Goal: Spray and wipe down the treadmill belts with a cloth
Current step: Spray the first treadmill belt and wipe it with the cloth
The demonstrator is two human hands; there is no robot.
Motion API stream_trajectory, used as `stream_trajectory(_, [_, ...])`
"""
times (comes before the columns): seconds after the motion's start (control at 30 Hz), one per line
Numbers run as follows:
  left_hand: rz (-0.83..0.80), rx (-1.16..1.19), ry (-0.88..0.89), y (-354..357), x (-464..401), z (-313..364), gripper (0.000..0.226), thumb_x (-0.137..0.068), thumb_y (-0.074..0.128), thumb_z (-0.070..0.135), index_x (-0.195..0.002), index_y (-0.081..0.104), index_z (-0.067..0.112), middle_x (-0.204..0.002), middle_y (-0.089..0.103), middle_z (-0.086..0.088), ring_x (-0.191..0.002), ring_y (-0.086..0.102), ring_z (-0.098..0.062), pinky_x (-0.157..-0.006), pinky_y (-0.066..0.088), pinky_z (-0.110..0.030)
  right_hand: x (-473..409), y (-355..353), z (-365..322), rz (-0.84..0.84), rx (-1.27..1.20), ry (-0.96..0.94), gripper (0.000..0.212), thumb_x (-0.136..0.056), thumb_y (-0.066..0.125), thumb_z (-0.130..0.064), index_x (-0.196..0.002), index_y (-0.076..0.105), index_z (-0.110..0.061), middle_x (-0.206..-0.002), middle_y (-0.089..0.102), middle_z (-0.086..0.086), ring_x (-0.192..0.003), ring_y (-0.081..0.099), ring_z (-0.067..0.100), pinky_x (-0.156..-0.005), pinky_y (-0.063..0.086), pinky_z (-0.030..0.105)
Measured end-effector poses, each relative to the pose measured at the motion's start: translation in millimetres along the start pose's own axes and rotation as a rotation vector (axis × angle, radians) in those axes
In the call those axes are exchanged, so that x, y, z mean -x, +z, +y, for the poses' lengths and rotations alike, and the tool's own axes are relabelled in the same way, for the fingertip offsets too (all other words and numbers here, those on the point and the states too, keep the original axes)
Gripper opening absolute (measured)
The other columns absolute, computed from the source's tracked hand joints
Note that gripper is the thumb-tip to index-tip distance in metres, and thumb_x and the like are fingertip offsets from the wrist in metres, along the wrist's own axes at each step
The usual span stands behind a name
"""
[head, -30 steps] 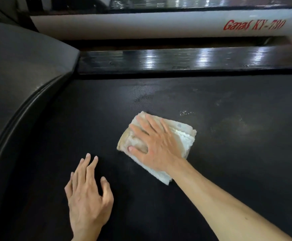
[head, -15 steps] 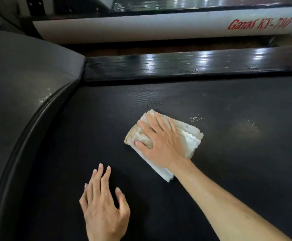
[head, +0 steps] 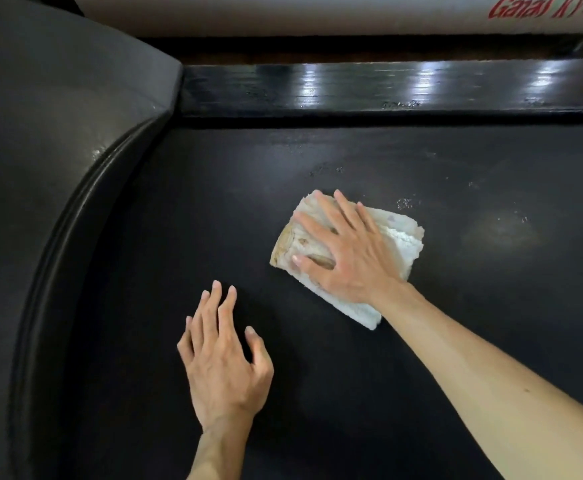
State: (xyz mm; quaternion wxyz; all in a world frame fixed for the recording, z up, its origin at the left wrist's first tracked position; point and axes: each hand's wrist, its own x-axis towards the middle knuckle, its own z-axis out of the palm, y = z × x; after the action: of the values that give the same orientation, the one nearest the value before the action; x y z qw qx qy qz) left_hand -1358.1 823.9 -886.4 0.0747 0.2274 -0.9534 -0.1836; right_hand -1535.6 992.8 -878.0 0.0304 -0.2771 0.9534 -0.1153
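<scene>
A folded white cloth [head: 402, 242] with brownish stains lies flat on the black treadmill belt [head: 318, 393], right of centre. My right hand [head: 349, 258] presses on the cloth with spread, straight fingers. My left hand [head: 226, 362] rests on the bare belt to the lower left of the cloth, fingers loosely extended, holding nothing. Small wet spray droplets [head: 404, 203] glisten on the belt just beyond the cloth. No spray bottle is in view.
The dark motor cover [head: 58, 116] curves along the left side of the belt. A glossy black side rail [head: 369, 88] runs across the far edge. Beyond it stands a white machine frame with red lettering [head: 543, 10].
The view has shifted so belt, cloth and both hands sit further right in frame. My right hand stays pressed on the cloth; my left hand has slid along the belt toward it.
</scene>
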Motion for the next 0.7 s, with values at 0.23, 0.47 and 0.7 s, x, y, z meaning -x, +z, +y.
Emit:
stream_trajectory(0.23, [0.001,-0.008,0.0,-1,2,1,0.059,-0.092,0.043,0.03,-0.15,0.042,0.019,-0.164,0.03,0.005,-0.155,0.019,-0.014,-0.123,0.019,-0.044,-3,3,-5,0.052,0.013,0.137,0.076,-0.097,0.026,-0.072,-0.164,0.019,-0.038,-0.174,0.007,-0.006,-0.16,0.004,0.024,-0.129,0.007,0.049])
stream_trajectory(0.47, [-0.024,-0.016,-0.007,-3,2,2,0.059,-0.094,0.052,0.023,-0.152,0.039,0.017,-0.165,0.028,0.002,-0.155,0.016,-0.016,-0.124,0.016,-0.044,-23,5,-18,0.084,0.044,0.341,0.073,-0.099,0.028,-0.072,-0.163,0.022,-0.038,-0.173,0.012,-0.002,-0.159,0.012,0.029,-0.128,0.01,0.052])
stream_trajectory(0.7, [-0.021,-0.012,-0.007,-4,2,3,0.06,-0.093,0.052,0.023,-0.151,0.039,0.016,-0.165,0.029,0.002,-0.155,0.016,-0.016,-0.125,0.017,-0.046,-29,6,-20,0.062,0.094,0.287,0.075,-0.098,0.024,-0.071,-0.164,0.022,-0.035,-0.173,0.008,0.004,-0.158,0.011,0.032,-0.127,0.011,0.052])
